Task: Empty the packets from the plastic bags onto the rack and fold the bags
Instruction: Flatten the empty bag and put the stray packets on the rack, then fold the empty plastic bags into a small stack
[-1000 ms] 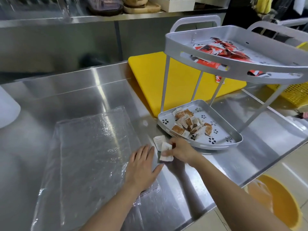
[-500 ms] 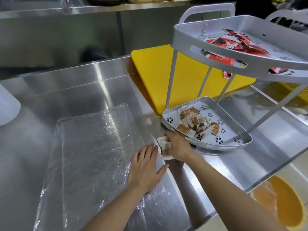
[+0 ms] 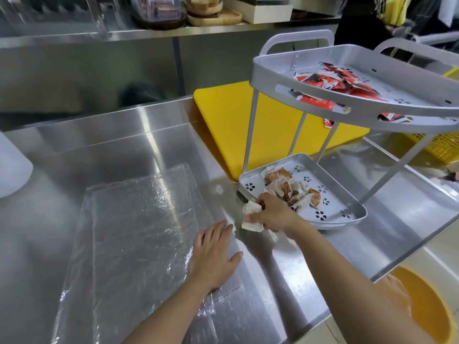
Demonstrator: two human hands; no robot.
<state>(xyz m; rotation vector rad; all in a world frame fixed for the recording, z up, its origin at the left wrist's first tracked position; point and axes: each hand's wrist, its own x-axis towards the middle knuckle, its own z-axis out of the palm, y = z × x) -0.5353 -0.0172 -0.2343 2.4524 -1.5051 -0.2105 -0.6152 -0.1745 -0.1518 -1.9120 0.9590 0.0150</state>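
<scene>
A clear plastic bag (image 3: 139,234) lies flat on the steel counter. My left hand (image 3: 214,254) rests palm-down on its right edge, fingers spread. My right hand (image 3: 272,214) is closed on white packets (image 3: 252,214) just in front of the lower tray (image 3: 347,217) of a grey two-tier rack. Several brown-and-white packets (image 3: 289,187) lie in that lower tray. The upper tray (image 3: 323,103) carries several red-and-white packets (image 3: 332,81).
A yellow cutting board (image 3: 231,120) lies behind the rack. A yellow basket (image 3: 444,147) sits at far right, an orange bin (image 3: 429,314) on the floor below the counter edge. A white container (image 3: 12,165) stands at the left. A shelf with jars runs along the back.
My right hand has gathered the loose white packets off the counter and lifted them toward the lower tray's rim. My left hand has stayed flat on the bag.
</scene>
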